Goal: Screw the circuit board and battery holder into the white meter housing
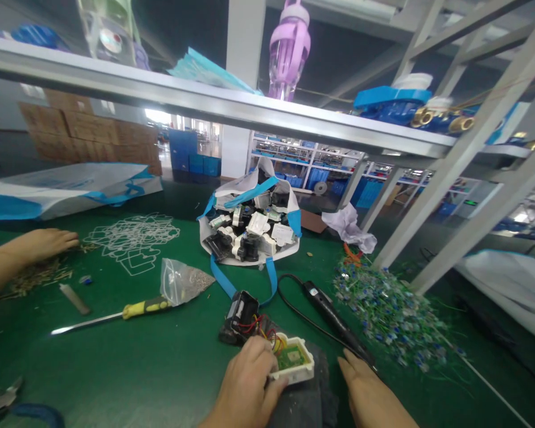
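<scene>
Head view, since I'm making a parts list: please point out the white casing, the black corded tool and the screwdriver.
White casing (pixel 299 374): head view, front wall.
Black corded tool (pixel 337 321): head view, mid-body.
Screwdriver (pixel 136 310): head view, yellow handle.

The left hand (pixel 249 380) hides part of the white casing (pixel 300 373).

soft, even light; white glare in left background; faint sheen on green tabletop (pixel 129 371); edges stretched.
</scene>
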`<state>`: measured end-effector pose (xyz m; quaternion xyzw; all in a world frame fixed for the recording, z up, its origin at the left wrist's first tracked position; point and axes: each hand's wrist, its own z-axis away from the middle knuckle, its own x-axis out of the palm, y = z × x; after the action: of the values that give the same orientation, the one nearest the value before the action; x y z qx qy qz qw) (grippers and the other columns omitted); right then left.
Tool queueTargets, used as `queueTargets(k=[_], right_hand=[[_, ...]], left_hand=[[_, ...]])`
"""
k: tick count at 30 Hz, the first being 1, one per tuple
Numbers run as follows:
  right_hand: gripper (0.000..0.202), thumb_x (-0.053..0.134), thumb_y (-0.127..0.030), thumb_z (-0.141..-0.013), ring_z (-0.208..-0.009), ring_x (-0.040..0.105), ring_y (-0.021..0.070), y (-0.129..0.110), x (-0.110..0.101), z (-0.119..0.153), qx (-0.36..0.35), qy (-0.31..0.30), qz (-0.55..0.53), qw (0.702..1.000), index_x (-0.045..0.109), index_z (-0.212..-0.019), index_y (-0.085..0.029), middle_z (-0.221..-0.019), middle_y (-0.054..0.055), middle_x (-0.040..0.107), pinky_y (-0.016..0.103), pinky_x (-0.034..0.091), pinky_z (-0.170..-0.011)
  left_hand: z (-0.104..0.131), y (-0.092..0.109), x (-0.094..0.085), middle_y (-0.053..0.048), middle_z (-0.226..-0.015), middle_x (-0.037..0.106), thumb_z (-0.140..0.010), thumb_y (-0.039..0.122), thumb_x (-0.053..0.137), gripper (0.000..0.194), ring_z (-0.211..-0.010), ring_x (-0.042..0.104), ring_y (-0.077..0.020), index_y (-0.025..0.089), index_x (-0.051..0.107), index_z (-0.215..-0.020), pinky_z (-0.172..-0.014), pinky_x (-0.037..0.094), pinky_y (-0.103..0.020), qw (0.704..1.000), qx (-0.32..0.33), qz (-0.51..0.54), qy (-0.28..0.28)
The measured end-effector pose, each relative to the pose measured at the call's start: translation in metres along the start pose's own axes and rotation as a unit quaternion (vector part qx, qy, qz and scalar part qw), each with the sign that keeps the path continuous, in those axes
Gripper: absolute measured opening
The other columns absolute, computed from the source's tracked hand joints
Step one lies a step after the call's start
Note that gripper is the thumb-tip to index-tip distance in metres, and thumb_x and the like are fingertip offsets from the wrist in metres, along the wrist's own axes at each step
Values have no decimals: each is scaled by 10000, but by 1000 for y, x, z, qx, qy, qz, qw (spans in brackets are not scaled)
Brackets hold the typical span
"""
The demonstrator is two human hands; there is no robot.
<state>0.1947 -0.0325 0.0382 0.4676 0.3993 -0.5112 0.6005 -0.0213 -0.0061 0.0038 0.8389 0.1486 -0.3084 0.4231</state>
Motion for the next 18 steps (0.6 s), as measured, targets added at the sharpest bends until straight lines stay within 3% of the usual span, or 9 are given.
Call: queueTargets(k=[3, 7, 12, 16, 18], right_hand=[[508, 263, 39, -755, -1201, 328, 249, -1, -4, -27, 1, 65, 38, 997, 416, -1232, -42, -1298, 187, 354, 364, 280, -996], [464, 251, 10, -797, -1193, 325, 292, 1, -15, -64, 60, 154, 48, 985, 383, -1241, -13, -1293, 222, 339, 413, 253, -987], [371, 391, -117, -795, -855, 580, 301, 11, -18, -92, 105, 146, -3, 984, 459, -1155, -56, -924, 207, 591, 410, 431, -728], [406, 517, -165, -714, -786, 592, 279, 20, -16, -100, 116, 134, -73, 981, 477, -1112, -95, -889, 162, 599, 369, 441, -661], [401, 536, -173, -698, -806, 588, 241, 26, -25, -100, 97, 145, -120, 977, 480, -1092, -130, -923, 125, 591, 325, 448, -669]], left_hand=[[-1, 5, -1, -37, -816, 531, -631, 77, 607, 157, -793, 492, -186, 158, 476, -662, -678, 435, -310, 999, 8, -11, -49], [-3, 10, -8, -39, -890, 527, -522, 143, 724, 278, -852, 485, -208, 163, 512, -701, -747, 440, -352, 993, -43, -21, -108], [-4, 4, -17, -111, -1152, 433, -424, 279, 795, 712, -1079, 392, -287, 173, 462, -1044, -933, 346, -464, 993, -64, -27, -100], [-4, -4, -18, -152, -1248, 355, -378, 327, 810, 905, -1170, 307, -318, 153, 379, -1155, -983, 292, -485, 990, -75, -43, -107], [-3, -5, -18, -153, -1245, 358, -365, 337, 812, 933, -1164, 315, -322, 155, 369, -1165, -977, 300, -487, 990, -79, -53, -107]])
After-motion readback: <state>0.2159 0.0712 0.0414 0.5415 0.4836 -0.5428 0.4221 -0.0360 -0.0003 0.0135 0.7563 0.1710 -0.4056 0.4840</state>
